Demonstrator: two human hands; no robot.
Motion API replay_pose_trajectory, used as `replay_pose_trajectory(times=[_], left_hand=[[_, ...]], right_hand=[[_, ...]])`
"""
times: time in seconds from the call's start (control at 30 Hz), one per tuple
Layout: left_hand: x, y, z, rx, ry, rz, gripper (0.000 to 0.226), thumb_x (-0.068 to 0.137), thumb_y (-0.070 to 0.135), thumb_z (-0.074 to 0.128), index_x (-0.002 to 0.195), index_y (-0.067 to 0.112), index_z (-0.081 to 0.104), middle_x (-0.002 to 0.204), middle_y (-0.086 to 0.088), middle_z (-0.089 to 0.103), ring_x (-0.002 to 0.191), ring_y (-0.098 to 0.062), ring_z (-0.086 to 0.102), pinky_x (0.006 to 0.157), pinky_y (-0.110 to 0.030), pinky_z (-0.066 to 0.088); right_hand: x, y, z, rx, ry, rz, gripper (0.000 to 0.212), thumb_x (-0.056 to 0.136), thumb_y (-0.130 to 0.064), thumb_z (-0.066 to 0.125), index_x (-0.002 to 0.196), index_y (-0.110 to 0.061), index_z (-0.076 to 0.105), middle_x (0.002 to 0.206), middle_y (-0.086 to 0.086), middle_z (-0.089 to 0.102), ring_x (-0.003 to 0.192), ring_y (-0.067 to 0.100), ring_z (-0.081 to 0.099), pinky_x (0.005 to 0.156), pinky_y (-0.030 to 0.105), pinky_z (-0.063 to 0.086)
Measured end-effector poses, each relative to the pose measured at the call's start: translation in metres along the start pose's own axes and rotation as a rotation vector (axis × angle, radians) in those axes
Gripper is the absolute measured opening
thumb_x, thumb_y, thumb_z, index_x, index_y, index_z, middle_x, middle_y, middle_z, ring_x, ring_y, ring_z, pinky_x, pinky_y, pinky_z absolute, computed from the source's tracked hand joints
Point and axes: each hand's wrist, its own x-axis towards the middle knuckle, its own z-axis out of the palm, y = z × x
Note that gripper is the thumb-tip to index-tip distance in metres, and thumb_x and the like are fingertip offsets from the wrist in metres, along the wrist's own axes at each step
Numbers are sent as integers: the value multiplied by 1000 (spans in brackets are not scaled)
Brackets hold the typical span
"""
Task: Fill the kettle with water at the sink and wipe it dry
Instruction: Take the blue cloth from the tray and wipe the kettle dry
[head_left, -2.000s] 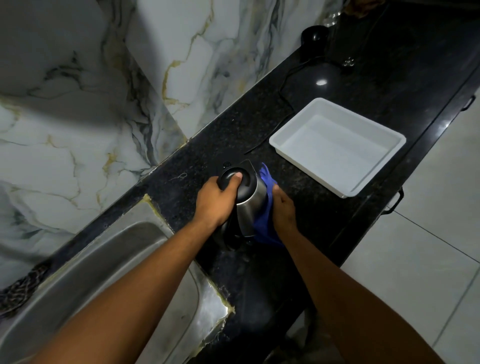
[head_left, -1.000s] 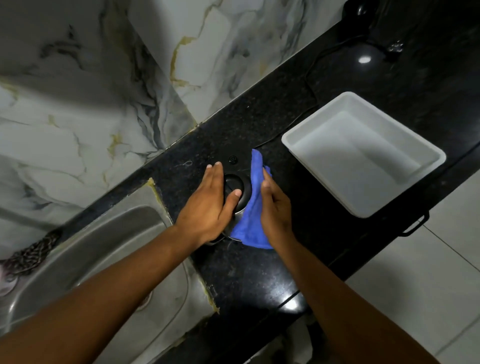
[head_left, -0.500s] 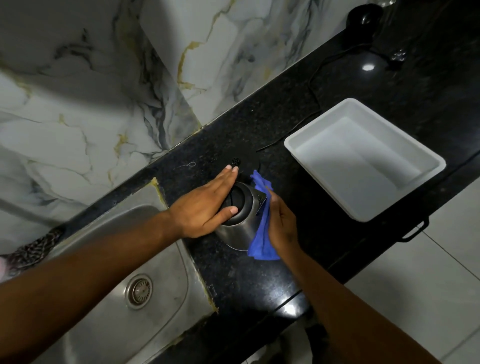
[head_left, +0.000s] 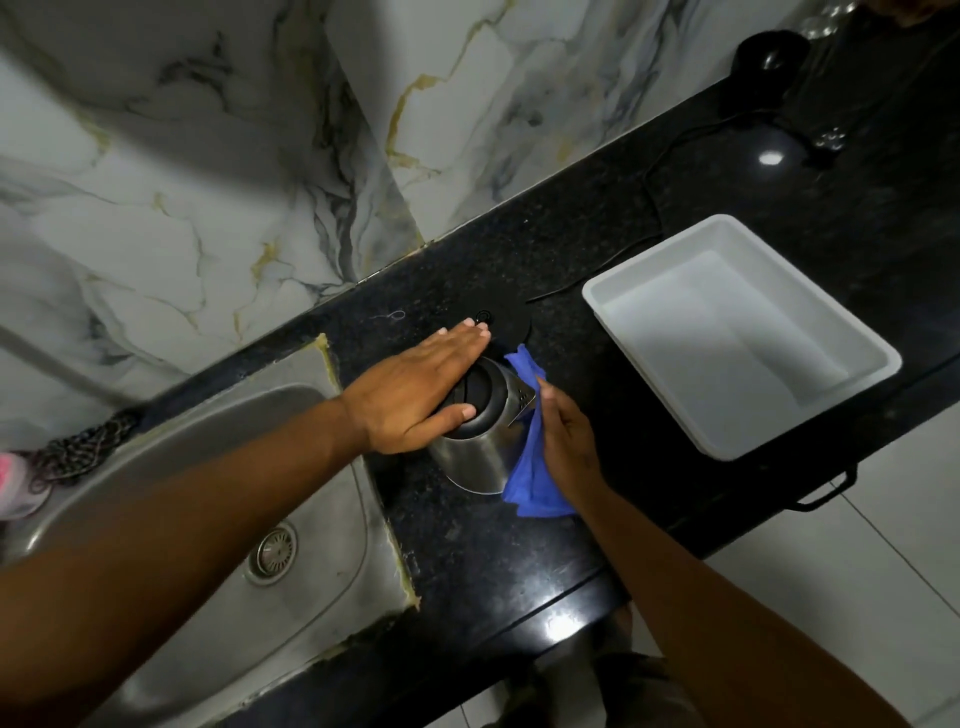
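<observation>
The black countertop (head_left: 519, 561) ran from lower centre up to the upper right of the frame, and the steel sink (head_left: 171, 519) filled the lower left, its drain showing and no water running. Right of centre sat the white tray (head_left: 634, 291), apparently with nothing in it, well apart from the action.

Dead centre stood the kettle (head_left: 475, 457), upright on the counter just beside the sink's edge, steel body below and dark lid on top. Just above it in the frame lay its round black base (head_left: 506, 325), cord trailing off toward the upper right.

The left hand (head_left: 415, 400) lay flat across the lid, fingers stretched out and not curled, pressing down rather than grasping. The right hand (head_left: 569, 447) pressed the blue cloth (head_left: 535, 488) against the kettle's right flank; it was holding the cloth to the metal, though how tightly the fingers closed was hidden.

This looked like the drying stage, and here was the risk: a flat palm gave no real hold, so a hard sideways wipe could slide or tip a full kettle and slop water out of the spout. Water reaching the base would be worse.
</observation>
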Motion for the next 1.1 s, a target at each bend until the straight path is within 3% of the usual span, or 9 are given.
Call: replay_pose_trajectory(times=[0.07, 0.2, 0.27, 0.43, 0.57, 0.8, 0.9, 0.97, 1.1], left_hand=[[1, 10, 2, 59, 73, -188, 96, 88, 58, 44, 162, 3, 13, 171, -18, 10, 160, -32, -3, 129, -48, -2], [9, 42, 18, -217, 64, -1036, 114, 82, 74, 43, 161, 1, 4, 171, -20, -6, 156, -39, -19, 123, -57, -11], [15, 50, 26, -296, 90, -1158, 112, 86, 76, 44, 160, 0, 8, 172, -19, -5, 157, -37, -17, 122, -61, -9], [7, 55, 38, -122, 253, -992, 117, 79, 83, 25, 159, -1, 18, 172, -18, 7, 159, -35, -3, 124, -60, 2], [-4, 43, 34, -107, 245, -832, 113, 81, 82, 23, 160, 1, 20, 172, -16, 8, 159, -31, 0, 126, -58, 5], [-23, 16, 20, -75, 99, -479, 108, 88, 77, 34, 160, -1, 14, 171, -19, 4, 159, -33, -2, 127, -60, 5], [-25, 9, 12, -51, 35, -368, 103, 91, 68, 41, 160, -3, 12, 171, -21, 1, 159, -34, -3, 126, -63, 4], [-26, 4, 6, -41, 6, -298, 105, 92, 70, 39, 159, -5, 10, 170, -23, 0, 159, -36, -4, 126, -64, 2], [-25, -5, 1, -22, -28, -226, 106, 94, 75, 31, 159, -5, 7, 170, -25, -3, 159, -36, -6, 125, -65, 0]], right_hand=[[8, 4, -2, -140, 9, -3, 34, 107, -21, 41, 122, -8, 68, 129, 21, 63, 124, 31, 58, 110, 50, 43], [13, 6, -4, -167, -42, 7, 41, 106, -30, 39, 134, -10, 62, 137, 15, 63, 128, 27, 58, 112, 44, 43], [15, 3, -2, -133, -45, 25, 48, 102, -41, 40, 134, -13, 63, 138, 12, 64, 129, 26, 58, 113, 46, 43], [21, 1, 0, -135, 1, -4, 65, 89, -62, 39, 127, -19, 69, 133, 12, 66, 124, 29, 60, 111, 46, 44], [19, -6, 4, -125, -54, -25, 40, 102, -38, 48, 132, -19, 65, 135, 16, 56, 129, 32, 53, 116, 46, 37], [-21, -16, 22, -146, -15, -320, 42, 95, -61, 45, 135, -49, 49, 120, -34, 38, 116, -1, 45, 103, 0, 26], [-16, 7, 16, -115, -48, -222, 39, 99, -47, 51, 136, -37, 57, 118, -10, 43, 111, -4, 51, 106, 12, 35], [-7, 21, 6, -129, -77, -85, 34, 101, -31, 55, 131, -21, 66, 117, 6, 52, 115, 16, 58, 106, 20, 37], [-11, 1, 14, -113, -59, -171, 39, 95, -52, 55, 129, -35, 64, 109, -7, 54, 105, 1, 60, 92, -1, 35]])
